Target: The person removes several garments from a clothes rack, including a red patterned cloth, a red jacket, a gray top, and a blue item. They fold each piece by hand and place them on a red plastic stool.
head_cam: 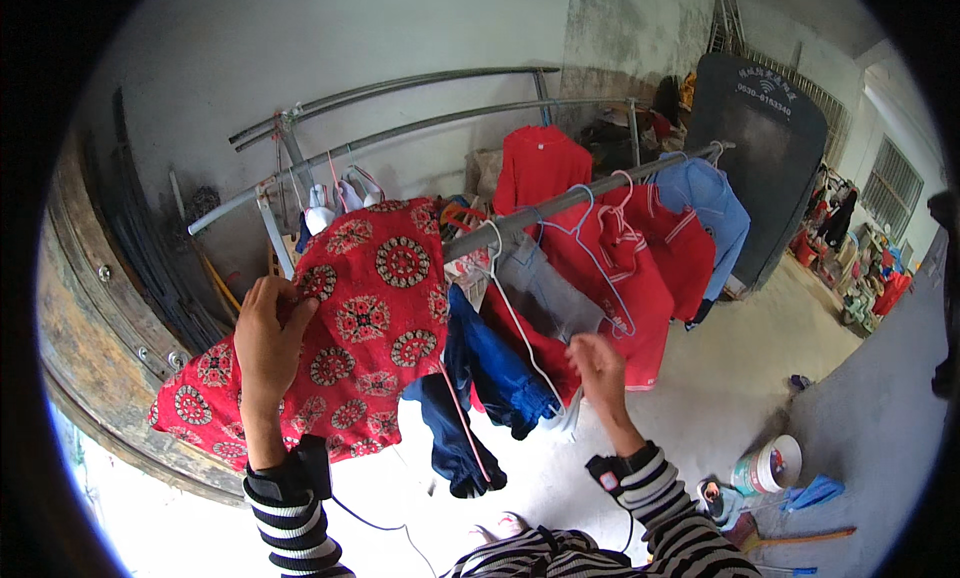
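Note:
A red cloth garment (362,319) with round floral patterns hangs over the near end of the metal rail. My left hand (270,338) grips it at its left side, thumb in front and fingers partly hidden in the fabric. My right hand (600,372) is in front of the hanging red clothes, fingers curled; blur hides whether they hold anything. Just left of it hangs a white hanger (517,315). Dark blue trousers (480,368) hang between my hands, with a pink hanger (463,420) across one leg. A blue hanger (581,237) hangs in front of a red garment (637,315).
The metal rail (525,216) runs away to the right, carrying a light blue shirt (701,195). Behind it, a red top (541,165) hangs from another rail (420,132). A dark panel (757,143) bears writing. A white bucket (780,465) stands lower right; a wooden door (97,293) is left.

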Tool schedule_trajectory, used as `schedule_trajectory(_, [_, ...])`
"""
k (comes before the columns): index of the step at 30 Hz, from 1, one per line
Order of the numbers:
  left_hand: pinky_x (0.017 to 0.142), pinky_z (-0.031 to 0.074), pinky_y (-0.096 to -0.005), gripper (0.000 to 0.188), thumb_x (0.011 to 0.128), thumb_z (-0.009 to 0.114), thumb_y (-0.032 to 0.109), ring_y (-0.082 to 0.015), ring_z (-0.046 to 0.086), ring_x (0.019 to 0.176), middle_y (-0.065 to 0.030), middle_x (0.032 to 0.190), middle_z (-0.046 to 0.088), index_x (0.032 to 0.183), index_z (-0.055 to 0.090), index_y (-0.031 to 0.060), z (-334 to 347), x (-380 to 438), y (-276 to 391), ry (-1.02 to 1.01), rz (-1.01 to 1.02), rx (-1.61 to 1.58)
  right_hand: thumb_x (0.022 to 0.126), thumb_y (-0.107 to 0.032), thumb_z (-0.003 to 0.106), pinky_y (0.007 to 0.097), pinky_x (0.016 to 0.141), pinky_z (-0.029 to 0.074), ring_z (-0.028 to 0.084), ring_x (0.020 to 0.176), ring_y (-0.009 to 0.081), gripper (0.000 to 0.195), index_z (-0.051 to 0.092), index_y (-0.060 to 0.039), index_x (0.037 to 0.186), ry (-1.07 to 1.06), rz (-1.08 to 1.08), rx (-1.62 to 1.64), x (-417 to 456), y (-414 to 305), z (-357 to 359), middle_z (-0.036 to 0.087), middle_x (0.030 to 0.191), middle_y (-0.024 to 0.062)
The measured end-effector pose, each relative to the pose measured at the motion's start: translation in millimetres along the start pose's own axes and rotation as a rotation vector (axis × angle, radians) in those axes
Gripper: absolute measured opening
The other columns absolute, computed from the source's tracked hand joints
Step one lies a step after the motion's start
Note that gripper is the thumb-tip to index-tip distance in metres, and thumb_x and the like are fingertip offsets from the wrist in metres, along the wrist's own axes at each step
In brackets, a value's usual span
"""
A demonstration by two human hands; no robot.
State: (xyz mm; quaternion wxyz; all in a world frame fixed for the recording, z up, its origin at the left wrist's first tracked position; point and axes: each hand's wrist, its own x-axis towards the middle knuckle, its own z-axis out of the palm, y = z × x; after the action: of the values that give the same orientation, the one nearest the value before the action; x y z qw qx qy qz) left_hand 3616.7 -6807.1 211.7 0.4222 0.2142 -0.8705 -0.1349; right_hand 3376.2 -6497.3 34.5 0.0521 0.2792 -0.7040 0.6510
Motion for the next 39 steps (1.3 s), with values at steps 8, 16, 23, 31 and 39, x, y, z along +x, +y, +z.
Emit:
schedule_trajectory(8, [0.067,0.044,-0.0351,0.021,0.078,0.068,0.014,-0.0282,0.056,0.074,-0.0110,0.082,0.056,0.088,0.054,0.0020,2,-1,-3,0.008,0.018,0.015,0.089,-0.019,0.061,0.0261,0.069,0.049,0.060,0.074,0.0133,0.026,0.060,-0.0019,0.109,-0.219,-0.012,-0.176,5,25,16,0.064,0.083,0.0066])
schedule_trajectory(16, [0.067,0.044,-0.0356,0.021,0.078,0.068,0.016,-0.0276,0.056,0.074,-0.0102,0.081,0.056,0.088,0.055,0.0032,-2,-1,-2,0.031,0.027,0.030,0.087,-0.015,0.063,0.0289,0.071,0.049,0.061,0.083,0.0202,0.025,0.059,-0.0009,0.108,0.139,-0.267,-0.384,31,50,-11,0.063,0.093,0.0116])
schedule_trajectory(23, [0.066,0.043,-0.0356,0.021,0.079,0.068,0.017,-0.0282,0.056,0.074,-0.0105,0.081,0.056,0.087,0.055,0.0032,3,0,3,0.028,0.012,0.027,0.088,-0.012,0.059,0.0348,0.069,0.048,0.062,0.075,0.0292,0.018,0.060,0.0008,0.101,-0.102,-0.226,-0.342,38,94,-12,0.063,0.084,0.0161])
schedule_trajectory(31, [0.067,0.044,-0.0362,0.020,0.079,0.068,0.015,-0.0284,0.056,0.076,-0.0110,0.083,0.056,0.088,0.055,0.0032,0,-1,-6,0.044,0.055,0.042,0.090,-0.013,0.056,0.0338,0.059,0.042,0.056,0.065,0.0251,0.017,0.059,0.0034,0.090,0.025,-0.186,-0.359,28,69,-21,0.059,0.078,0.0187])
schedule_trajectory(39, [0.070,0.044,-0.0368,0.020,0.080,0.067,0.015,-0.0289,0.056,0.082,-0.0101,0.086,0.057,0.090,0.054,0.0041,5,-4,-2,0.075,0.091,0.094,0.089,-0.014,0.058,0.0329,0.055,0.040,0.051,0.058,0.0225,0.017,0.060,0.0020,0.085,0.091,-0.191,-0.467,27,47,-47,0.055,0.067,0.0169])
